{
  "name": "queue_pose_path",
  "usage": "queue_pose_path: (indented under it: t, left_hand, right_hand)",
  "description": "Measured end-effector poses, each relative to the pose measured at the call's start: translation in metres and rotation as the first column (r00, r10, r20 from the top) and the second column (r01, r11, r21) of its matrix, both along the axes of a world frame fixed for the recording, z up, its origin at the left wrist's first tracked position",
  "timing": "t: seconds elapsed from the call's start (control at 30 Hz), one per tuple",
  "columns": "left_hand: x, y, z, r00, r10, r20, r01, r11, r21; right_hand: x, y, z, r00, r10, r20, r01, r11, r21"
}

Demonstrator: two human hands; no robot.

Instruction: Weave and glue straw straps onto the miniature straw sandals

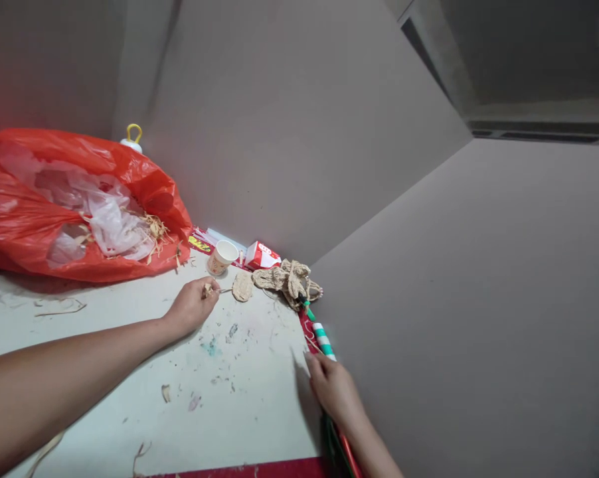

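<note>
My left hand [192, 309] is closed around a small tan fibre piece [208, 290] above the white tabletop. A thin pointed bit sticks out of it to the right; I cannot tell what it is. Just beyond lies a flat oval of braided straw [242, 287], beside a bundle of braided straw pieces [289, 279]. My right hand [335, 388] is at the table's right edge, its fingers drawn together. A pale strand [312, 336] runs close to its fingertips. A green-and-white striped roll [323, 340] lies just past it. What the right fingers hold, if anything, is hidden.
A red plastic bag [95, 262] with white plastic and straw scraps fills the back left. A paper cup [223, 257] and a red-and-white packet [262, 255] stand near the grey wall [259, 133]. Straw scraps [166, 393] and stains dot the tabletop [259, 405].
</note>
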State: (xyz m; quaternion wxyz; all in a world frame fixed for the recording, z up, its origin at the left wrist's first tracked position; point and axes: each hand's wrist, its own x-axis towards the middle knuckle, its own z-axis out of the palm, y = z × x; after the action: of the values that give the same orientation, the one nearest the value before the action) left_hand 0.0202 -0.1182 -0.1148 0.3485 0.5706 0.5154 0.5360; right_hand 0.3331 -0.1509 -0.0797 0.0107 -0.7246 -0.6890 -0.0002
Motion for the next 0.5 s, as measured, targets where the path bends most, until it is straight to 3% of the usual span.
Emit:
queue_pose_path:
  t: [0.13,0.2,0.33,0.43,0.5]
  left_hand:
    - [0.0,-0.001,0.001,1.0,0.011,-0.004,-0.011,1.0,-0.006]
    - [0.0,-0.001,0.003,1.0,0.009,-0.007,-0.009,1.0,-0.008]
    - [0.0,-0.001,0.005,1.0,0.007,-0.006,-0.007,1.0,-0.01]
    - [0.0,0.0,0.004,1.0,0.006,0.007,-0.006,1.0,-0.003]
    - [-0.001,0.001,0.004,1.0,0.004,0.02,-0.004,1.0,0.005]
  right_hand:
    - [0.062,0.013,0.046,0.967,-0.244,0.08,0.239,0.969,0.061]
    - [0.085,0.012,0.069,0.946,-0.31,0.097,0.302,0.949,0.089]
    - [0.109,0.001,0.101,0.96,-0.278,0.034,0.277,0.96,0.027]
    - [0.118,-0.014,0.112,0.976,-0.213,-0.04,0.212,0.977,-0.03]
    - [0.127,-0.027,0.118,0.978,-0.2,-0.062,0.201,0.979,0.011]
